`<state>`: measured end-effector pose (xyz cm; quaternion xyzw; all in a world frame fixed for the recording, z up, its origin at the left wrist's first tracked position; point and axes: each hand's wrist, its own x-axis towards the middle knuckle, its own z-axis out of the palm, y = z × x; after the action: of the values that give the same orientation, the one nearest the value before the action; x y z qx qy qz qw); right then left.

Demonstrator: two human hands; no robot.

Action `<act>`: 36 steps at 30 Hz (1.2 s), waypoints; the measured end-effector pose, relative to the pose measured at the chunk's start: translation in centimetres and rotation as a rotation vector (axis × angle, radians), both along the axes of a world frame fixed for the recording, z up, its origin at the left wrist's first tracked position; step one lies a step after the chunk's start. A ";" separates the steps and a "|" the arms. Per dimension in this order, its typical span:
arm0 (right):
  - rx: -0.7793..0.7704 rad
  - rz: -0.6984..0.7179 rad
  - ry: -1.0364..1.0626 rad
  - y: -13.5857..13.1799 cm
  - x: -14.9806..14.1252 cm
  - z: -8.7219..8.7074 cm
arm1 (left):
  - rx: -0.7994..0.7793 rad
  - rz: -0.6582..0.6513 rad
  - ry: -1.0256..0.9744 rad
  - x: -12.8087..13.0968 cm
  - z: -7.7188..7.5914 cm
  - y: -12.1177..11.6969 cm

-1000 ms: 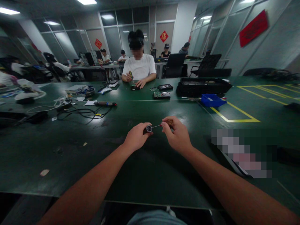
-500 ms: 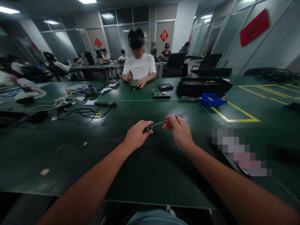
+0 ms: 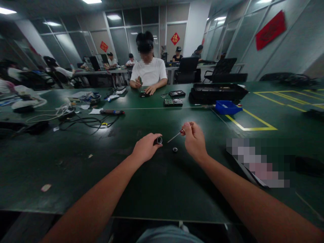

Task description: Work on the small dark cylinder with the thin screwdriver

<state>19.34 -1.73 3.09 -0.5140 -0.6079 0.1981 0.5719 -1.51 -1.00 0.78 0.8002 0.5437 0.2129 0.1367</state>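
Note:
My left hand [image 3: 145, 147] is closed around a small dark cylinder [image 3: 159, 140] whose open round end faces right. My right hand [image 3: 194, 140] pinches a thin screwdriver [image 3: 177, 134] with a reddish handle; its metal tip points down-left toward the cylinder, apart from it. A small dark ring-shaped part [image 3: 174, 149] lies on the green table [image 3: 141, 182] between my hands.
Across the table a person in a white shirt [image 3: 149, 72] works with a screwdriver. Circuit boards [image 3: 173, 102], a black case [image 3: 217, 91] and a blue tray [image 3: 226, 107] lie at the back right. Cables [image 3: 86, 121] spread at the left. Yellow tape lines [image 3: 250, 121] mark the right.
The screwdriver tip has come out of the cylinder's end as my right hand lifted away. A small ring-shaped part now lies on the table between my hands.

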 end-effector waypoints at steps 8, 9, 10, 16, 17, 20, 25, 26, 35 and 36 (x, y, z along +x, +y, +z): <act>-0.122 0.028 -0.551 0.0 0.8 1.2 | 0.013 -0.018 -0.002 0.0 -0.1 0.0; -0.163 0.036 -0.612 0.1 1.0 1.1 | 0.009 -0.016 0.001 0.0 -0.1 0.0; -0.207 0.052 -0.665 0.1 1.1 1.0 | 0.006 -0.016 0.001 0.0 -0.1 0.0; -0.423 0.122 -0.864 0.3 1.4 0.0 | -0.010 -0.020 -0.006 0.1 -0.1 -0.1; -0.436 0.138 -0.878 0.3 1.4 -0.2 | -0.013 -0.018 -0.007 0.1 -0.1 -0.1; -0.421 0.204 -0.875 0.3 1.3 -0.5 | -0.021 -0.019 -0.010 0.2 -0.1 -0.1; -0.489 0.293 -0.890 0.3 1.0 -0.2 | -0.018 -0.023 0.005 0.2 -0.2 -0.1; -0.501 0.296 -0.897 0.2 0.9 -0.1 | -0.015 -0.024 0.006 0.1 -0.3 -0.1; -0.399 0.260 -0.835 -0.4 0.5 -0.2 | -0.023 -0.019 0.002 0.3 0.0 -0.1; -0.385 0.268 -0.840 -0.4 0.4 -0.2 | -0.025 -0.017 -0.003 0.3 0.0 -0.2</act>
<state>19.76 -2.13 2.90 -0.5631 -0.7996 0.1541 0.1406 -1.16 -1.15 0.80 0.8028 0.5393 0.2060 0.1492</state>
